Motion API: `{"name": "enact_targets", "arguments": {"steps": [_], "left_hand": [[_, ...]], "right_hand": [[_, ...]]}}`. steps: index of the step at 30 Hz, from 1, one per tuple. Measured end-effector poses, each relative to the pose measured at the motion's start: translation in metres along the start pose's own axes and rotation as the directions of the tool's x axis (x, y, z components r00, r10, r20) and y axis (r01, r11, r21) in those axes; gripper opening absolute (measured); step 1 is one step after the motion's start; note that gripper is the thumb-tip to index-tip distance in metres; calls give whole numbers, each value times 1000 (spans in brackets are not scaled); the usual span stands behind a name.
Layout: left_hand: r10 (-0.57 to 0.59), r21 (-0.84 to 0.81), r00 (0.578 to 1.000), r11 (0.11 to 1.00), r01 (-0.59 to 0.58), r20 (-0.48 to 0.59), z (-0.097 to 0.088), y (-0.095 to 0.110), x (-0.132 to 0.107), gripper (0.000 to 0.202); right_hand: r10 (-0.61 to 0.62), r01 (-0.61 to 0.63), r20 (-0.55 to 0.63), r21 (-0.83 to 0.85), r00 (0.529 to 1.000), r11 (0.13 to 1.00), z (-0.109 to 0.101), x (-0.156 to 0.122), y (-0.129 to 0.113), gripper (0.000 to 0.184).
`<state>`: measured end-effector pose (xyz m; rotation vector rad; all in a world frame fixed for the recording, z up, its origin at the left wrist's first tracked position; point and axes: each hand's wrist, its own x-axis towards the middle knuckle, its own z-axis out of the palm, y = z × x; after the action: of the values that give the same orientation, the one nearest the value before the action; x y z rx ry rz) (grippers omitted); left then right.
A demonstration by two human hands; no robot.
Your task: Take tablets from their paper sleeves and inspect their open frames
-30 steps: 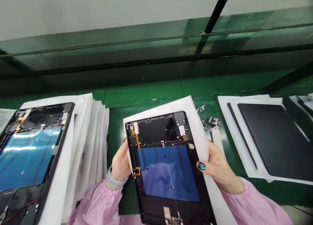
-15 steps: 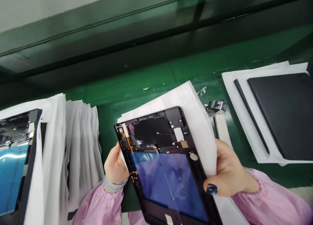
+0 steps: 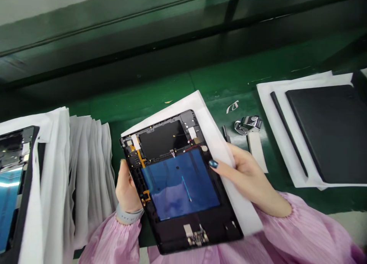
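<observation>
An opened tablet, its inside facing me, is held tilted above the green bench. A blue film-covered panel fills its middle, with a black plate above and a small circuit board at the bottom edge. Behind it lies a white foam sheet. My left hand, a grey band on its wrist, grips the tablet's left edge; some of its fingers are hidden behind. My right hand grasps the right side, thumb on the tablet's frame and fingers behind the white sheet.
On the left, another opened tablet leans against a row of upright white sheets. A tape dispenser lies beyond my right hand, near a curled strip. To the right, a black panel and a thin black bar rest on white sheets.
The tablet and its white sheet have moved up and left, bringing the bottom edge into view. My right hand has shifted up along its edge, thumb now on the frame.
</observation>
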<state>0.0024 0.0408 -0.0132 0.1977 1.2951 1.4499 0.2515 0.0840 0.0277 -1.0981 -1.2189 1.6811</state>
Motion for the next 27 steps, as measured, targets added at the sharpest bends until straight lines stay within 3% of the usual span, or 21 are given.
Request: {"name": "enact_targets", "arguments": {"steps": [3, 6, 8, 9, 14, 15, 19, 23, 25, 27], "left_hand": [[-115, -69, 976, 989, 129, 182, 8, 6, -5, 47], [-248, -46, 853, 952, 301, 459, 8, 7, -8, 30], [-317, -17, 786, 923, 384, 532, 5, 7, -8, 27], [-349, -10, 775, 909, 416, 526, 4, 7, -8, 29], [-416, -47, 821, 882, 469, 390, 0, 8, -5, 39], [-411, -58, 826, 883, 466, 385, 1, 8, -5, 39], [-352, -131, 870, 900, 416, 345, 7, 12, -7, 40], [-282, -188, 933, 927, 325, 222, 17, 17, -10, 44], [-268, -168, 931, 934, 314, 249, 18, 19, -12, 45], [-280, -132, 903, 932, 337, 327, 15, 20, -12, 43]], "right_hand": [[48, -47, -63, 26, 997, 999, 3, 5, 2, 23], [38, -34, -97, 42, 995, 999, 4, 9, 6, 20], [28, -25, -133, 28, 991, 999, 3, 12, 10, 22], [37, -33, -144, 30, 989, 999, 3, 13, 11, 26], [39, -21, -110, 154, 993, 988, 2, 16, 14, 69], [11, 6, -105, 159, 994, 987, 1, 16, 13, 66], [13, -12, -23, 39, 1000, 999, -2, 16, 13, 22], [80, -83, 84, 35, 993, 996, -1, 15, 13, 23], [86, -91, 78, 68, 993, 994, 0, 14, 12, 26], [73, -78, 56, 96, 996, 992, 1, 13, 10, 27]]}}
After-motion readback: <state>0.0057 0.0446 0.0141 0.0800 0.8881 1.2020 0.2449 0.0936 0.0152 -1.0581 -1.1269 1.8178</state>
